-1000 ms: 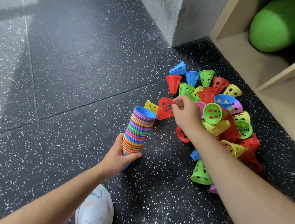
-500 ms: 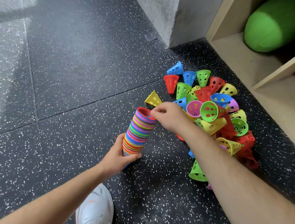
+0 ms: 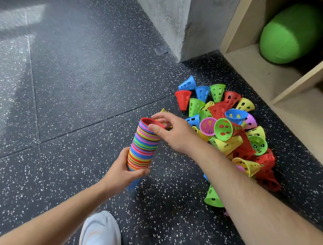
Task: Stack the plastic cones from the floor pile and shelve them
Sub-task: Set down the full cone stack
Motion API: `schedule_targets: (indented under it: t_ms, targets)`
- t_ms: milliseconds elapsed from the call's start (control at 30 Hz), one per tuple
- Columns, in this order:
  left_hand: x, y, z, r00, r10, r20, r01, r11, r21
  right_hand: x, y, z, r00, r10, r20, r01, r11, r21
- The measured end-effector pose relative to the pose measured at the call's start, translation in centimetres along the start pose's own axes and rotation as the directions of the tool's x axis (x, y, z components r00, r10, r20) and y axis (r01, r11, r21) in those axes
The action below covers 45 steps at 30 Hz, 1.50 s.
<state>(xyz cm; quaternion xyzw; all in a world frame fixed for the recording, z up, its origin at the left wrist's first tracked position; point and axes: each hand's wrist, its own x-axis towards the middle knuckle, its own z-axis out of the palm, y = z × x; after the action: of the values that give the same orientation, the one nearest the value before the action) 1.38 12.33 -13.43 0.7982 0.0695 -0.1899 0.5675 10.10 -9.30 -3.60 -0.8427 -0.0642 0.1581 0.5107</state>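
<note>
Centre: our left hand (image 3: 122,173) grips the cone stack (image 3: 143,147); our right hand (image 3: 176,135), fingers spread, touches its top. Upper right: shelf (image 3: 247,66) holds green bolster (image 3: 292,33).

The cone stack (image 3: 143,147) is rainbow-striped, floor (image 3: 81,79) white-speckled black.

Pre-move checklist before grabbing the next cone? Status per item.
1. Left hand grips the stack near its base: ok.
2. Red top cone nested flush in the stack: ok, its rim sits level with the others.
3. Right hand clear of the stack: not ok, the thumb touches the top rim.
4. Right hand let go of the red top cone: cannot tell, the fingers are blurred above the rim.
5. Loose cones left in the pile: ok, many lie beside the right forearm.
6. Room on the shelf: ok, bare board beside the green cushion.
</note>
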Motion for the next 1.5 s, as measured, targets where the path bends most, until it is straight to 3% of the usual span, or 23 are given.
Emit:
schedule_targets:
  t_ms: [233,500,700,867,1133,1333,1500]
  targets:
    - [1.5,10.0,-1.2,0.995,0.099,-0.031,-0.102,0.99,-0.096,2.3,-6.4,-4.5,0.963,-0.231,-0.141,0.217,0.97,-0.107]
    - [2.4,30.8,-5.2,0.926,0.374,-0.05,-0.377,0.922,-0.094,-0.2,-19.6,-18.9,0.785,-0.589,-0.192,0.476,0.772,-0.422]
    - [-2.7,45.7,-5.5,0.816,0.573,-0.078,-0.577,0.816,-0.038,-5.2,-29.0,-29.2,0.716,-0.683,-0.146,0.448,0.61,-0.653]
    - [-7.5,54.6,-2.2,0.743,0.665,-0.072,-0.669,0.739,-0.077,-11.1,-33.8,-36.1,0.597,-0.774,-0.209,0.378,0.502,-0.778]
    - [-14.4,64.3,5.1,0.717,0.693,0.074,-0.682,0.72,-0.132,-21.6,-35.0,-44.8,0.501,-0.763,-0.408,0.289,0.592,-0.752]
    - [-18.6,69.3,9.7,0.685,0.669,0.287,-0.661,0.737,-0.14,-28.0,-32.1,-50.7,0.44,-0.679,-0.587,0.235,0.718,-0.655]
    - [-19.8,74.7,14.1,0.693,0.673,0.258,-0.644,0.739,-0.197,-31.4,-27.8,-55.0,0.366,-0.522,-0.77,0.165,0.851,-0.498]
